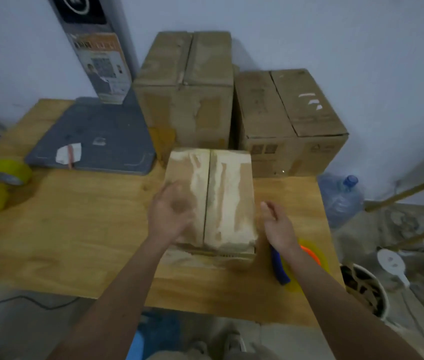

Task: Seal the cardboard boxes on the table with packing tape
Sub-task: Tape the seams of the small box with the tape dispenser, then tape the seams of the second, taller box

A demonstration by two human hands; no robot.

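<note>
The small cardboard box (211, 201) sits on the bench (75, 229) directly between the two hands, its two top flaps folded down and meeting in a seam that runs away from the person. No fresh tape shows along that seam, only pale torn patches where the paper skin has peeled. The left hand (170, 213) hovers over or rests on the left flap with its fingers loosely spread; motion blur hides whether it actually touches. The right hand (277, 224) stands just beside the box's right wall, fingers relaxed and straight, pinching nothing.

The step looks like squaring the box up before taping. To do it well, press both flaps flat so the edges meet with no gap, and keep one hand on top as an anchor. The tape dispenser (283, 268), blue-handled with an orange and yellow roll, lies just under and behind the right wrist, so the right hand is the natural one to fetch it. Start the strip on the near wall, pull it along the seam and down the far wall, then rub it down; the peeled patches may grip poorly.

Beyond the hands stand two larger boxes (185, 87), and far out to the left lie two yellow tape rolls (10, 172)
</note>
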